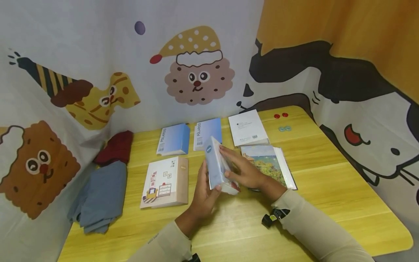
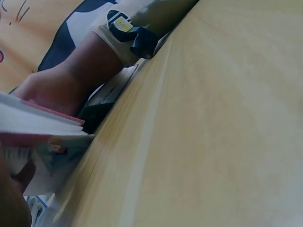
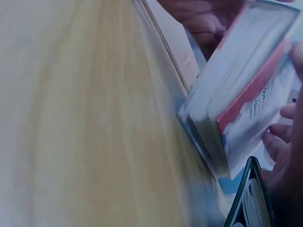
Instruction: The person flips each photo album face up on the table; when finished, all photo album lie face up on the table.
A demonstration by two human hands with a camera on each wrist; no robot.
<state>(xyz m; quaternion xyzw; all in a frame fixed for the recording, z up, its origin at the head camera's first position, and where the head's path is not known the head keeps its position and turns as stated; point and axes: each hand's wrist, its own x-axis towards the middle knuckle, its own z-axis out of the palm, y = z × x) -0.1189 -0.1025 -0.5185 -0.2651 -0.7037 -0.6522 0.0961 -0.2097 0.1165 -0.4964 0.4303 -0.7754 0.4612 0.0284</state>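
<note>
Both hands hold a thick photo album [image 1: 214,165] tilted up over the middle of the table. Its spine is pale blue with a small round teal mark, and white page edges [image 3: 236,66] show between red-edged covers in the right wrist view. The left hand [image 1: 204,198] grips the album from the left and below, thumb near its lower corner. On the other side, the right hand [image 1: 247,171] has its fingers and thumb on the cover. Just beyond the right hand lies an album with a painted landscape cover [image 1: 270,163], partly hidden by that hand.
Two blue POLAROID albums [image 1: 171,139] and a white-backed album [image 1: 247,127] line the back. An album with a drawn room [image 1: 165,182] lies left. Folded grey cloth [image 1: 103,196] and dark red cloth [image 1: 116,147] sit at the left edge; red discs [image 1: 280,115] and teal discs [image 1: 284,128] lie back right.
</note>
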